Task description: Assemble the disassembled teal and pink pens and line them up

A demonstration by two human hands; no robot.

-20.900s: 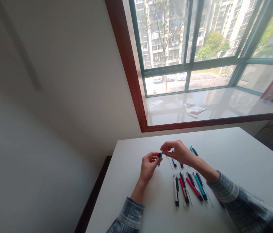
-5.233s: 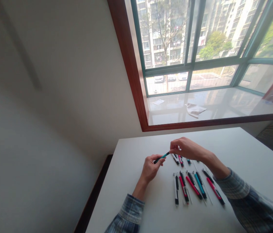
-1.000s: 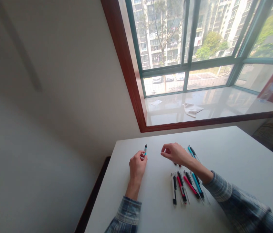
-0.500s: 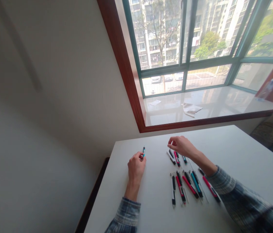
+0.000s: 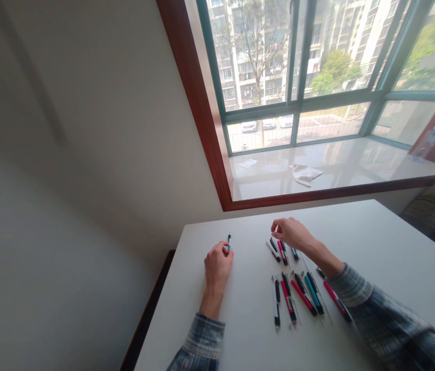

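Observation:
My left hand (image 5: 218, 263) is closed round a slim pen part (image 5: 229, 240), black at the top with light blue lower down, pointing away from me. My right hand (image 5: 287, 231) hovers at the far end of the pen pieces, its thumb and fingers curled together; whatever they may hold is too small to make out. Just below it lie a white-and-black piece (image 5: 273, 251), a red-and-black piece (image 5: 282, 253) and a short dark piece (image 5: 295, 254). Nearer me is a row of pen barrels, among them a red one (image 5: 289, 303) and a teal one (image 5: 312, 289), with thin clear refills between them.
All of this lies on a white table (image 5: 248, 330). Another red pen barrel (image 5: 336, 300) is partly under my right sleeve. Beyond the table, a window sill (image 5: 263, 180) carries a crumpled white cloth (image 5: 305, 174). A wall (image 5: 86, 180) rises on the left.
My right hand has shifted slightly to the right, towards the pieces below it. My left hand keeps the pen part in nearly the same place.

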